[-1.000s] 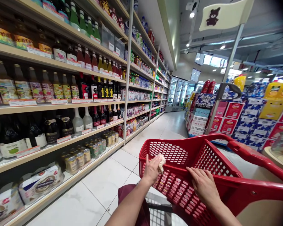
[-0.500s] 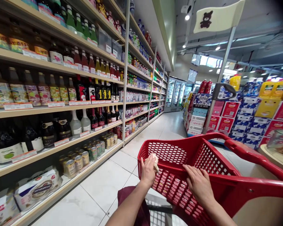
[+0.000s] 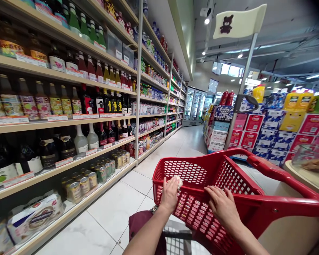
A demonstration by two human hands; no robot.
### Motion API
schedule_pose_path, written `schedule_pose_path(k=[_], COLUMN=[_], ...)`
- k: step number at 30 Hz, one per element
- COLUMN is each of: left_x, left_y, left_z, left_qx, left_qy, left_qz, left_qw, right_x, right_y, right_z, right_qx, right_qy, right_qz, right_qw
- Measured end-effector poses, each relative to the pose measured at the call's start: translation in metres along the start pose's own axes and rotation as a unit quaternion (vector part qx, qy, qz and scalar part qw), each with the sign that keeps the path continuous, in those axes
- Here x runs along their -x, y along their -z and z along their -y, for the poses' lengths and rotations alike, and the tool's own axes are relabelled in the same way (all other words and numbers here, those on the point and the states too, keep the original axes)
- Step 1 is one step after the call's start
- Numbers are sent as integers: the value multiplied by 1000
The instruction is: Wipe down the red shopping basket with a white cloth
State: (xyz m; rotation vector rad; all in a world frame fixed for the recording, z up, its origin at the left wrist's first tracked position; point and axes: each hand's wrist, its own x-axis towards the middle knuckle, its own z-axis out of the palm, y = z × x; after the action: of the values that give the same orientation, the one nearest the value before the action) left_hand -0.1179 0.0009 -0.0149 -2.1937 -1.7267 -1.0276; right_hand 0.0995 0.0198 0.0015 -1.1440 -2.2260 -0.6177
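Far left: the shelf (image 3: 42, 126) runs out of frame, so the white packs (image 3: 37, 217) low down are only partly seen; lettering too small to read. Dark bottles (image 3: 51, 154) stand above, those behind lost in shadow. Right of the packs, cans (image 3: 85, 186) in rows, the rear ones masked by the front. A maroon trouser leg (image 3: 140, 226) shows, partly covered by my forearm. My left hand (image 3: 170, 194) holds a whitish cloth (image 3: 179, 181) at the near rim of the red cart (image 3: 257, 209); my fingers cover most of it, only a crumpled edge pokes out. My right hand (image 3: 223, 205) lies over the same rim, fingers close together; can't tell whether it grips. The cart's lower part drops out of frame. Beyond, stacked cartons (image 3: 271, 132), partly behind a pole (image 3: 241, 86). Far right, a glass container (image 3: 312, 157), cut off, contents unclear.
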Motion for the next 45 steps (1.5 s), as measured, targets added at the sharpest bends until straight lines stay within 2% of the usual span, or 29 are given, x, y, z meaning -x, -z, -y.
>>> schedule_pose_path(k=[2, 4, 6, 8, 10, 11, 14, 16, 18, 20, 22, 24, 26, 28, 30, 32, 33, 34, 37, 39, 42, 45], left_x=[-3, -3, 1, 6, 8, 7, 2, 0, 2, 5, 6, 3, 0, -1, 1, 3, 4, 3, -3, -7, -4, 7], left_y=[-7, -4, 7, 17, 16, 12, -1, -2, 5, 10, 7, -2, -8, -3, 10, 20, 22, 21, 5, -4, -2, 9], left_z=[-7, 0, 18, 34, 36, 31, 12, 12, 24, 35, 32, 16, 2, 2, 15, 26, 27, 22, -11, -33, -39, -20], left_qx=[-2, -14, -45, -76, -85, -79, -42, -27, -34, -54, -65, -54, -42, -49, -69, -81, -78, -67, 3, 49, 53, -5], left_qy=[-47, -80, -46, 38, 77, 62, -51, -83, -37, 43, 74, 26, -50, -68, 6, 112, 140, 139, 29, -8, 32, 67], left_qz=[10, 30, 26, -13, -48, -53, -31, -17, -30, -67, -92, -78, -33, 7, 8, -22, -35, -38, -2, 23, 40, 70], left_qw=[999, 996, 998, 996, 992, 994, 997, 996, 998, 995, 991, 995, 997, 996, 998, 990, 986, 987, 1000, 998, 997, 995], right_x=[-2, -3, -2, 1, 2, 2, -3, -3, 0, 6, 9, 7, 4, 2, 4, 8, 9, 9, 3, -5, -21, -41], right_y=[0, 2, 4, 6, 8, 9, 10, 10, 10, 10, 9, 6, 4, 3, 3, 4, 5, 5, 0, -5, -14, -19], right_z=[-1, -4, -10, -14, -13, -10, -1, -2, -9, -16, -15, -7, 2, 5, 0, -6, -8, -6, 10, 28, 54, 78], right_qx=[5, 7, 12, 21, 26, 27, 26, 29, 39, 47, 49, 42, 34, 30, 32, 34, 32, 27, -5, -33, -65, -79], right_qy=[-7, -14, -24, -31, -27, -21, -1, 0, -15, -29, -28, -12, 4, 6, -6, -19, -21, -16, 23, 44, 32, 8], right_qz=[-9, -15, -27, -43, -58, -62, -62, -61, -67, -71, -70, -65, -58, -53, -52, -53, -52, -50, -34, -20, -1, 22], right_qw=[1000, 1000, 999, 998, 998, 998, 998, 998, 997, 996, 996, 997, 998, 998, 998, 998, 998, 998, 999, 998, 997, 997])
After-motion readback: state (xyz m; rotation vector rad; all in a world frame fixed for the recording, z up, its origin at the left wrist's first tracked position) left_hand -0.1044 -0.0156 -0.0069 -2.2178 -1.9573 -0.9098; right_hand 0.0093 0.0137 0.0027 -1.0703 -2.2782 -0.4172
